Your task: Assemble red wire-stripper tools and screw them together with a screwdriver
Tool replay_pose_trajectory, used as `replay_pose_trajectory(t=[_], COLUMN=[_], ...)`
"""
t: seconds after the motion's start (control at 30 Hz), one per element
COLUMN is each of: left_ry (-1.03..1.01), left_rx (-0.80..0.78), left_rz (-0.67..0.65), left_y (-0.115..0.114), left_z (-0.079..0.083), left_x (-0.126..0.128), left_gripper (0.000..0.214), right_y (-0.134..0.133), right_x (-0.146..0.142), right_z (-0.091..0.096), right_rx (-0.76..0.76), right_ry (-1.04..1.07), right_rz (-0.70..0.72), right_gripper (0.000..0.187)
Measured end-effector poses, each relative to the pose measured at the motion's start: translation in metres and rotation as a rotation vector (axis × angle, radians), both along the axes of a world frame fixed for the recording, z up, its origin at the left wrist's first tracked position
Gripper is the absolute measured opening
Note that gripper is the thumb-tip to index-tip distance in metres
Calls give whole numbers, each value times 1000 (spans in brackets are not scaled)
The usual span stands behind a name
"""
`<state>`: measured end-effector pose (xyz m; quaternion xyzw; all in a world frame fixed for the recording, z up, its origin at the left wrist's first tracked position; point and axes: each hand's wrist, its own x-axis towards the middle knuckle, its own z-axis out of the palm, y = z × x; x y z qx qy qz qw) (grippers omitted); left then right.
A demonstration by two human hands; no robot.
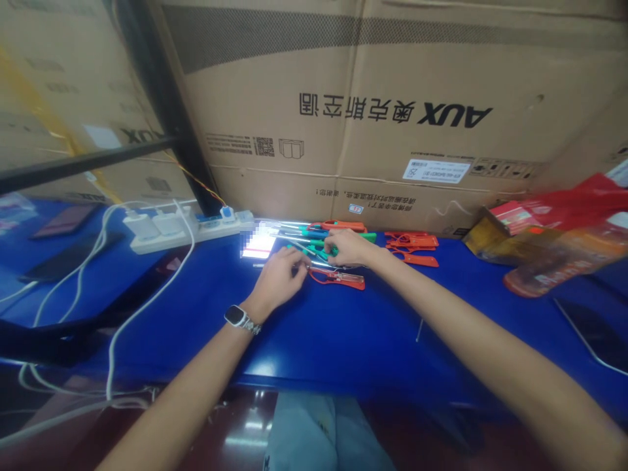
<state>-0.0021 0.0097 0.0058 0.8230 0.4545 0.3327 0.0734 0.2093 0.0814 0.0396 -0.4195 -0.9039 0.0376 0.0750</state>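
Note:
On the blue table, an orange lighter handle (pixel 349 280) of the long-nosed kind lies with its side open and a clear inner part showing. My left hand (pixel 279 280), with a watch (pixel 235 316) on its wrist, has its fingers closed by the front end of that handle. What the fingertips pinch is too small to make out. Just behind the handle, my right hand (pixel 347 248) is closed with its fingers pointing down; its grip is hidden. Several green and blue long-nosed lighters (pixel 316 233) lie around and under it. Orange handle shells (pixel 412 242) are stacked to the right.
A lit phone screen (pixel 260 241) lies left of the lighters. Further left are a white power strip (pixel 191 234) and loose cables (pixel 147 311). A large carton (pixel 343 131) stands behind. An orange bottle (pixel 564 261) and a phone (pixel 593 330) are at the right.

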Motion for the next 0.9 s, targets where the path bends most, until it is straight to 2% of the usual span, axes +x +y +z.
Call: replay_pose_trajectory(t=[0.07, 0.17, 0.27, 0.37, 0.53, 0.67, 0.73, 0.77, 0.9], left_ry=[-35, -130, -196, -121, -129, -117, -116, -116, -85], left_rx=[16, 46, 22, 21, 120, 159, 160, 158, 163], left_rz=[7, -31, -164, -348, -426, -446, -438, -432, -391], left_y=[2, 11, 24, 36, 37, 30, 28, 27, 28], left_z=[5, 19, 37, 46, 34, 24, 22, 22, 23], left_x=[1, 7, 19, 33, 46, 44, 40, 37, 30], left_gripper=[21, 21, 30, 38, 30, 21, 21, 22, 25], right_y=[0, -3, -10, -20, -39, -51, -54, -55, -62], right_x=[3, 9, 14, 20, 29, 27, 26, 26, 31], right_z=[-1, 0, 2, -2, -17, -23, -22, -21, -19], right_rx=[-9, -100, -280, -461, -671, -810, -806, -759, -340], right_ry=[117, 432, 802, 1066, 1294, 1335, 1295, 1260, 987], right_rz=[8, -38, -61, -83, -226, -277, -279, -278, -254], right_gripper=[11, 10, 14, 25, 27, 27, 27, 26, 20])
